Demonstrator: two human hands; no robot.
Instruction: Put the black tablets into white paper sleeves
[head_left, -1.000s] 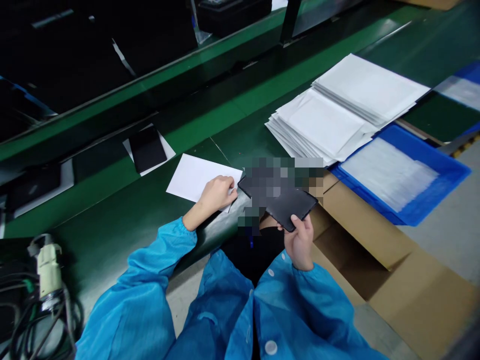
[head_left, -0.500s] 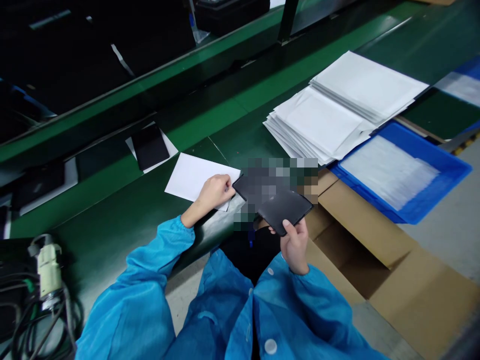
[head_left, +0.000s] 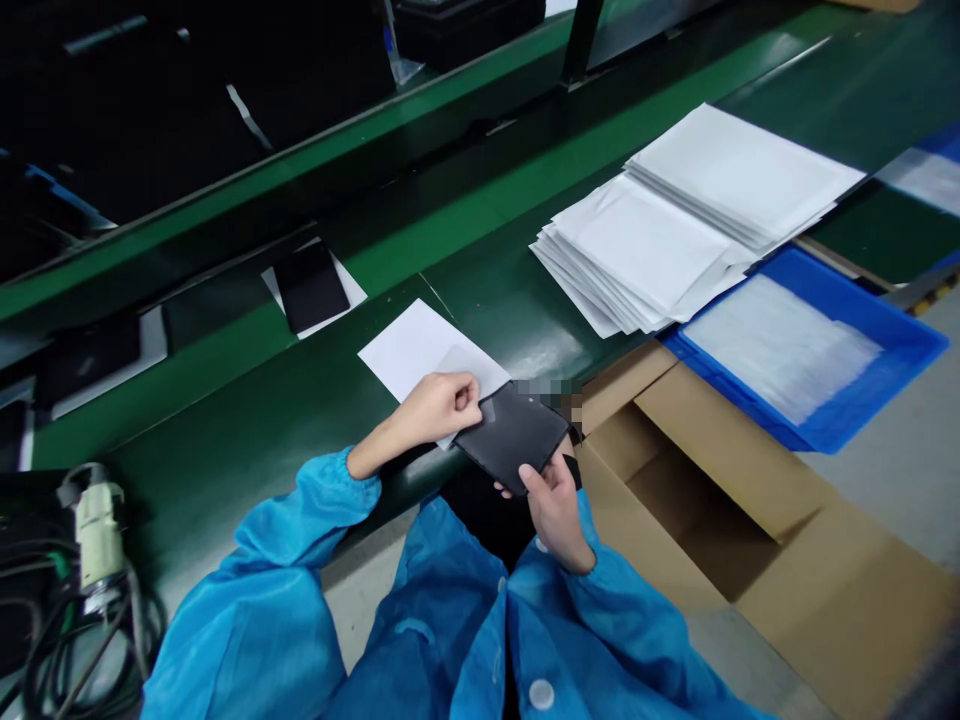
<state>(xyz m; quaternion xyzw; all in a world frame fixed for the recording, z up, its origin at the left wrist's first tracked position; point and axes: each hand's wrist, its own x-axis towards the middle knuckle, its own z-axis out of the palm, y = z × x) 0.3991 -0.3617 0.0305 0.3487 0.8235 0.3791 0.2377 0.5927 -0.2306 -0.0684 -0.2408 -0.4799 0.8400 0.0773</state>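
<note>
My right hand (head_left: 553,505) grips the near edge of a flat black tablet-like panel (head_left: 517,435), thumb on top and fingers underneath. The panel is tilted at the bench edge, above my lap. At its left corner my left hand (head_left: 448,405) is closed in a pinch on a thin clear film (head_left: 460,361), which shows above and below the fingers. A small pale patch lies on the panel beside the fingertips. Under the film and my left hand, a white envelope or sheet (head_left: 412,345) rests on the green bench, partly covered.
A stack of white envelopes (head_left: 660,240) lies to the right. Beyond the bench edge are a blue tray (head_left: 911,345) with clear sleeves and an open cardboard box (head_left: 810,580). Black panels on white sheets (head_left: 309,290) lie left. A pale power tool (head_left: 100,535) with cables sits near left.
The black panel has moved left and down, toward my left hand, and now overlaps the white sheet's corner. The sheet has turned. More of the clear film shows beside my left hand.
</note>
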